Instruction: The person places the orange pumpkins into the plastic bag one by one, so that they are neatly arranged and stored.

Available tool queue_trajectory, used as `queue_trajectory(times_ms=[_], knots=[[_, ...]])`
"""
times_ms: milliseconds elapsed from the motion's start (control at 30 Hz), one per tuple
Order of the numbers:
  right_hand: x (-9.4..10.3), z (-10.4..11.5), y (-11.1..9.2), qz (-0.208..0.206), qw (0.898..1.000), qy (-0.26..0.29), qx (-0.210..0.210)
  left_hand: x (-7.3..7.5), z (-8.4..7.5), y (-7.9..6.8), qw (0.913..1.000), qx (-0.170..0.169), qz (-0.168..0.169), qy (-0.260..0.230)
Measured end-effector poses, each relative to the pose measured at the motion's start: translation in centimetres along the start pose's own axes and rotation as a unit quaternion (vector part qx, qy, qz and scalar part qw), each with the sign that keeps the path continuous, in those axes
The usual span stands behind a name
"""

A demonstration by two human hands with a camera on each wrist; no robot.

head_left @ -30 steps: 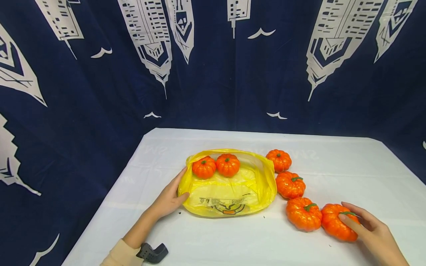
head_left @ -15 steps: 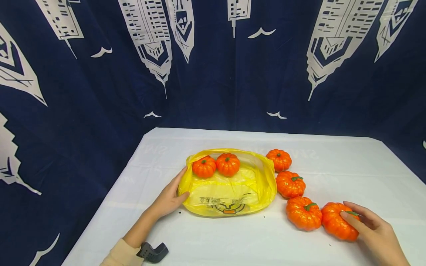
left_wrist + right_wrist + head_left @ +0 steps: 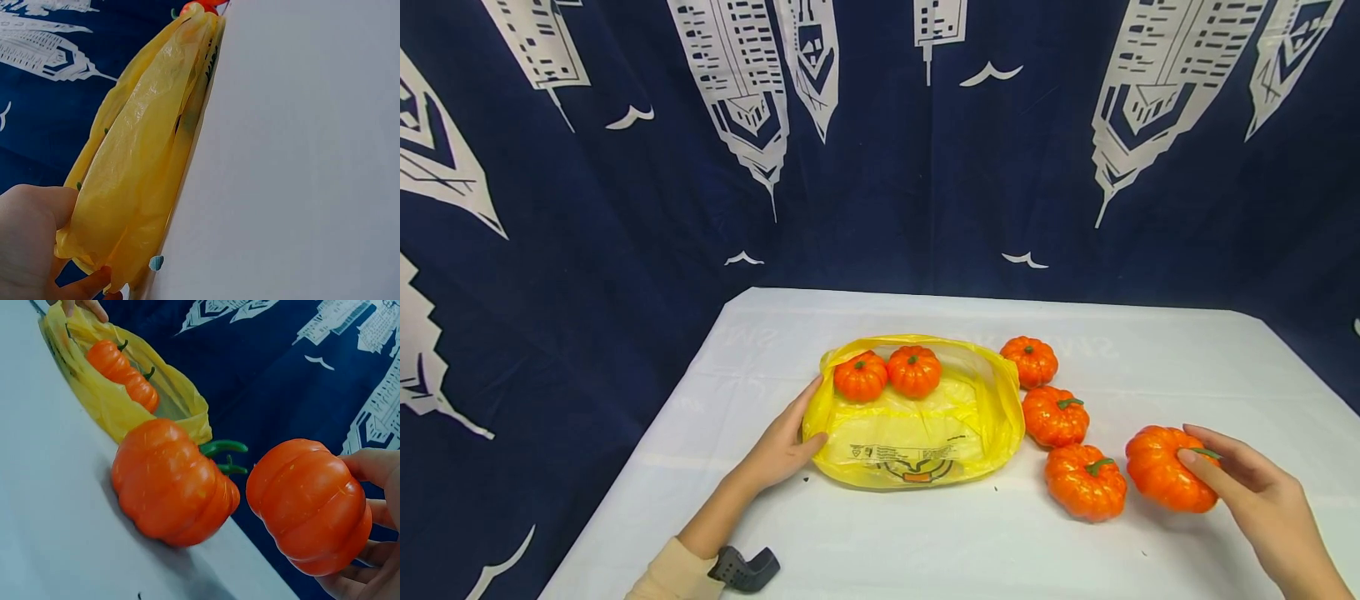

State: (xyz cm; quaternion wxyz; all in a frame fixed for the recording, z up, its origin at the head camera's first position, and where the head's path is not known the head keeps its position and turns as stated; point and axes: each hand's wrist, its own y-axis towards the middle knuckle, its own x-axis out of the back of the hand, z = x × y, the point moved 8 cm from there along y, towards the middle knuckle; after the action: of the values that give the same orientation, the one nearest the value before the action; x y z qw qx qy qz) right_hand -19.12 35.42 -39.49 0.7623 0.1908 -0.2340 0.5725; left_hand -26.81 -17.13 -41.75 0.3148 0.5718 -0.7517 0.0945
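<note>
My left hand (image 3: pixel 781 446) holds the left end of a yellow plastic bag (image 3: pixel 910 462), its thumb and fingers spread along the side. The left wrist view shows the thin plastic (image 3: pixel 134 169) bunched between them. Inside the wide-mouthed bag two small orange pumpkins (image 3: pixel 861 377) sit side by side at the back. On the right, my right hand (image 3: pixel 1262 500) grips a larger orange pumpkin (image 3: pixel 1168 468) with a green stem, raised off the table. Thumb and fingers wrap its right side; in the right wrist view this pumpkin (image 3: pixel 309 506) hangs above the cloth.
Three more pumpkins stand in a slanting row right of the bag: a near one (image 3: pixel 1085 482), a middle one (image 3: pixel 1055 417) and a far one (image 3: pixel 1028 362). A white cloth covers the table (image 3: pixel 925 550). Behind it hangs a navy printed curtain (image 3: pixel 880 192).
My right hand has lifted its pumpkin off the table, up and away from the nearest one in the row. The left hand and the bag have stayed in place.
</note>
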Motion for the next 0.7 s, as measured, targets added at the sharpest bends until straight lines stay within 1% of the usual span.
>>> queue_trajectory(times_ms=[233, 467, 700], knots=[[-1.0, 2.9, 0.6, 0.017, 0.999, 0.031, 0.038, 0.0, -0.1, 0.0, 1.0, -0.004, 0.0, 0.004], [-2.2, 6.1, 1.2, 0.029, 0.994, 0.04, 0.093, 0.0, 0.0, -0.1, 1.0, 0.002, 0.001, 0.003], [-3.5, 8.3, 1.8, 0.046, 0.99, 0.047, 0.122, 0.0, -0.1, -0.1, 1.0, 0.001, 0.0, 0.004]])
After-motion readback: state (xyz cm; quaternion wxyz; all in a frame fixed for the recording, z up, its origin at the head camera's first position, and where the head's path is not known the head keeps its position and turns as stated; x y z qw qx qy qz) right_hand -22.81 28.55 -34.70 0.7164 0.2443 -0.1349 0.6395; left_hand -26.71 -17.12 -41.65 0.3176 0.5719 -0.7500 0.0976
